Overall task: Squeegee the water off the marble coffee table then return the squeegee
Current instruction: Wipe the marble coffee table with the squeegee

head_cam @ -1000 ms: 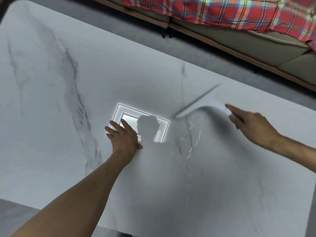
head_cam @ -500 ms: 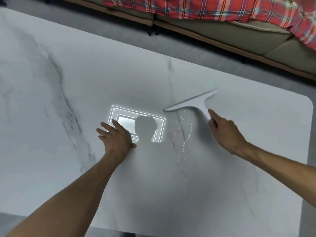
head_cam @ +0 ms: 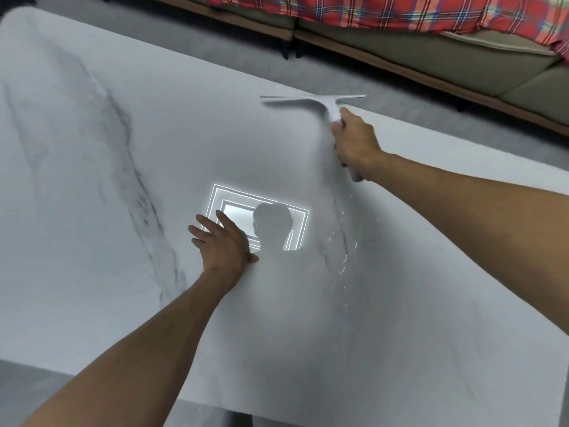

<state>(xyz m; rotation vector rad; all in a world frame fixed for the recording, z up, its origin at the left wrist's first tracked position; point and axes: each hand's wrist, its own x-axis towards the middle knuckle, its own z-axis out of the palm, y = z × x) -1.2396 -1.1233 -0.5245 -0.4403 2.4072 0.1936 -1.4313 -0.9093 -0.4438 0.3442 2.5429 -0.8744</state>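
Right hand (head_cam: 354,143) grips the squeegee (head_cam: 311,101) upper right of centre, left hand (head_cam: 224,245) lies flat on the counter (head_cam: 92,180): best keep the blade level, drawing evenly through the droplets (head_cam: 340,257) below.

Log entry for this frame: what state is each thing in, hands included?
squeegee: held by its handle, blade near the table's far edge, blurred; contact with the table unclear.
right hand: grips the squeegee handle.
left hand: flat on the table, fingers straight.
water: droplets and streaks on the table, not yet wiped off.
marble table: wet right of the left hand.
plaid blanket: draped over the sofa.
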